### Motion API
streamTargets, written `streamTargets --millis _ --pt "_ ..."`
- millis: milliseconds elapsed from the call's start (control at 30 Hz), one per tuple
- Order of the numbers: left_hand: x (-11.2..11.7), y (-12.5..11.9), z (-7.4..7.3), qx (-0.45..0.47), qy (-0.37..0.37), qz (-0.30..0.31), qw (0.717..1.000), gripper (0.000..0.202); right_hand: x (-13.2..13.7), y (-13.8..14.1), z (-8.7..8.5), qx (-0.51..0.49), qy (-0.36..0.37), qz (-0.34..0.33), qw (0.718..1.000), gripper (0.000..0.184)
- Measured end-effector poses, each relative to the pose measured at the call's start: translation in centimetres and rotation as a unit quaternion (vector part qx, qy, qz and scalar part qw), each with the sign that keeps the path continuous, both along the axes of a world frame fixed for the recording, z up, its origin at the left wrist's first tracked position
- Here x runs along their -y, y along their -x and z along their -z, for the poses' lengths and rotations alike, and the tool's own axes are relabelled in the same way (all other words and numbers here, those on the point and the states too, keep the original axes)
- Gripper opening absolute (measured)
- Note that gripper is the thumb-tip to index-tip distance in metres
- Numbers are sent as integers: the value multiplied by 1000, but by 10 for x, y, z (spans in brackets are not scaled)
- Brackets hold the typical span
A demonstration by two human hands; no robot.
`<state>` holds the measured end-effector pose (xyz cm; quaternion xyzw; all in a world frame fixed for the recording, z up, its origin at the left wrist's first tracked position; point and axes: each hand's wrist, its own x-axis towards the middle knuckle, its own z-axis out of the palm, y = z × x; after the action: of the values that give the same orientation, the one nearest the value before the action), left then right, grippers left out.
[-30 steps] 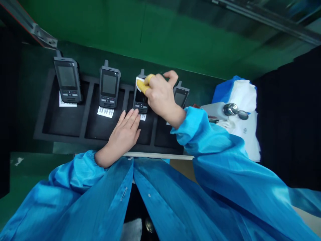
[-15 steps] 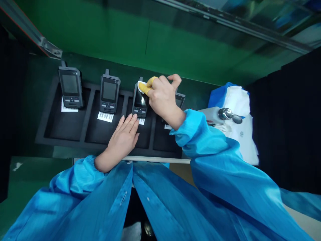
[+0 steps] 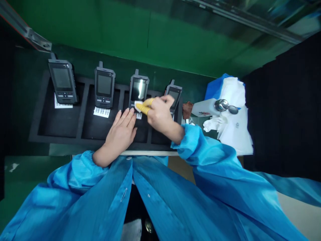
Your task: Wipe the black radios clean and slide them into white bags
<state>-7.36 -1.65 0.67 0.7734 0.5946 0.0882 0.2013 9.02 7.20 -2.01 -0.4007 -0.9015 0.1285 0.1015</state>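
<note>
Green panel point(image 3: 125, 36), handset point(image 3: 138, 88) antenna-first towards it

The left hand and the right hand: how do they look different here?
The left hand lies flat, fingers extended; the right hand has curled fingers. The left fingers look bare; the right hand wears yellow finger covers. The left hand holds nothing visible; the right holds a white pad against the third handset from the left. Both emerge from blue sleeves.
</note>
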Motion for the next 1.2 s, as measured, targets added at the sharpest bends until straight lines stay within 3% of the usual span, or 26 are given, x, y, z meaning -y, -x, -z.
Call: streamTargets --millis 100,200,367,500,567,633,767,900,1000,1100,1200 --pt "0 1 0 -2 -1 4 1000 42 -35 12 -9 4 7 64 998 38" --pt "-2 0 0 -2 3 4 1000 43 -51 24 -10 32 26 72 997 41" --pt "-1 0 1 24 -9 -7 1000 39 -13 25 2 36 -3 29 999 39" --pt "7 15 -3 71 -89 -82 990 30 23 18 6 32 -28 -56 998 37" --pt "12 30 -6 75 -126 -122 982 26 26 20 2 26 -34 -82 996 38" --pt "16 47 -8 55 -137 -142 979 25 15 29 -4 16 -34 -64 997 39" --pt "15 70 -11 -5 -104 -116 988 30 -34 65 -14 -13 -36 10 999 40" --pt "13 73 -9 -24 -53 -74 996 37 -65 102 -12 -35 -43 21 998 45" --pt "12 71 -6 -30 -43 -67 996 38 -48 110 -5 -5 -36 13 999 46" --pt "13 70 -5 -30 -44 -65 996 38 -22 108 -3 30 -12 -60 998 44" --pt "14 70 -4 -31 -46 -62 997 37 -24 111 -7 29 -4 -88 996 44"
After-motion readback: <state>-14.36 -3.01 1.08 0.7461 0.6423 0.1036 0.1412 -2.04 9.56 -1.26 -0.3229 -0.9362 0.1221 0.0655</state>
